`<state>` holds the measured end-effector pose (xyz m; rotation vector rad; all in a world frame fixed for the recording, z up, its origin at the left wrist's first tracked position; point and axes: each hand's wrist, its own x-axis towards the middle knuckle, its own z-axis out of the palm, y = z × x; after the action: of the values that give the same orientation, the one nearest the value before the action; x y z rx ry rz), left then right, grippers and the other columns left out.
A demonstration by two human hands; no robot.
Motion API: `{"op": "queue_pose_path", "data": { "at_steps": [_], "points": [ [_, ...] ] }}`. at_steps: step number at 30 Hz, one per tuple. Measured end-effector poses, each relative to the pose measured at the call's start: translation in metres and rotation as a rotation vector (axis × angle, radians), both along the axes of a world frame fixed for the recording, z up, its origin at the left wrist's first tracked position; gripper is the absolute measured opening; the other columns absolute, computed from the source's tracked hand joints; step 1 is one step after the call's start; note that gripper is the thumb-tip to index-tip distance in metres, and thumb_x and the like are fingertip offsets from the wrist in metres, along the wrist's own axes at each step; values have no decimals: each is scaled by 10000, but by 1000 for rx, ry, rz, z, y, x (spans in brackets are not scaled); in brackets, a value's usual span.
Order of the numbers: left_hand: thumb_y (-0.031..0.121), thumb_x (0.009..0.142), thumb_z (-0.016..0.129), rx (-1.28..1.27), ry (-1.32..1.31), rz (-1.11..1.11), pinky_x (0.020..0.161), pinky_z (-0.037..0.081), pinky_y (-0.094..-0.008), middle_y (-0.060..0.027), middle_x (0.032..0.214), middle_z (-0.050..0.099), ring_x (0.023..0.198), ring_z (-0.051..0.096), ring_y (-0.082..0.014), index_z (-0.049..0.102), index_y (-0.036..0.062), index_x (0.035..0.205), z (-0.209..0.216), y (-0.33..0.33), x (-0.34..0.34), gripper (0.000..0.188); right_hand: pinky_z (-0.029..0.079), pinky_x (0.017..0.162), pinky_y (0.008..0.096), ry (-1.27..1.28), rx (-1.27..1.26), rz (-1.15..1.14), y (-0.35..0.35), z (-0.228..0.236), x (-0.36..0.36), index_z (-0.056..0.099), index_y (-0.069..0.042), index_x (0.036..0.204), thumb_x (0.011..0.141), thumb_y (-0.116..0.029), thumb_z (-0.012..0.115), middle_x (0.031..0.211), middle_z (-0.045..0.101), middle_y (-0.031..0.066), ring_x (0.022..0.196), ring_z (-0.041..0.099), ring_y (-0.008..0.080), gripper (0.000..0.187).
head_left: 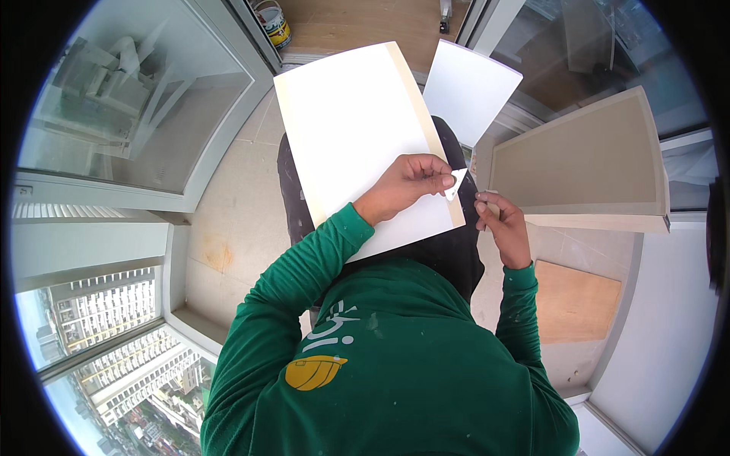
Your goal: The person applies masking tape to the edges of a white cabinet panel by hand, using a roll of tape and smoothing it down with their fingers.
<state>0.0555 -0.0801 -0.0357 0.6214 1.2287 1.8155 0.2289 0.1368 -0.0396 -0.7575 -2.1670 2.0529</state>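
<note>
Across my lap lies a large white panel [353, 129], with a beige strip [417, 99] along its right edge. My left hand [414, 182] is over the panel's lower right part. Its thumb and fingers pinch a small white triangular piece [458, 185] with dark spots or holes in it, near the strip. Just right of the panel, my right hand [503, 220] is closed, its thumb and fingers curled together. What it holds, if anything, is too small to make out.
A smaller white panel [471, 87] leans beyond my knees. To the right stands a large grey-beige panel [578, 156] with a pale border. Behind it, a brown board [576, 300] lies on the floor. A glass door [152, 99] is at left; a paint bucket [274, 24] stands at the far doorway.
</note>
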Motion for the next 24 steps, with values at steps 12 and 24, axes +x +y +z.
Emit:
{"op": "queue_pose_path", "data": {
  "at_steps": [12, 24],
  "points": [
    [146, 1056, 748, -27, 86, 320, 879, 540, -278, -11, 1003, 749, 922, 668, -103, 746, 37, 1083, -6, -29, -1, 113, 442, 576, 269, -114, 76, 313, 44, 7, -248, 725, 34, 1293, 1028, -522, 727, 1015, 755, 94, 628, 536, 106, 616],
    [32, 1043, 626, -367, 149, 1262, 727, 483, -266, -2, 860, 703, 761, 604, -94, 740, -12, 1298, -24, -222, -29, 283, 402, 514, 286, -273, 140, 664, 32, 3, -303, 773, 3, 1001, 934, -526, 841, 710, 602, 6, 532, 461, 100, 538]
  ]
}}
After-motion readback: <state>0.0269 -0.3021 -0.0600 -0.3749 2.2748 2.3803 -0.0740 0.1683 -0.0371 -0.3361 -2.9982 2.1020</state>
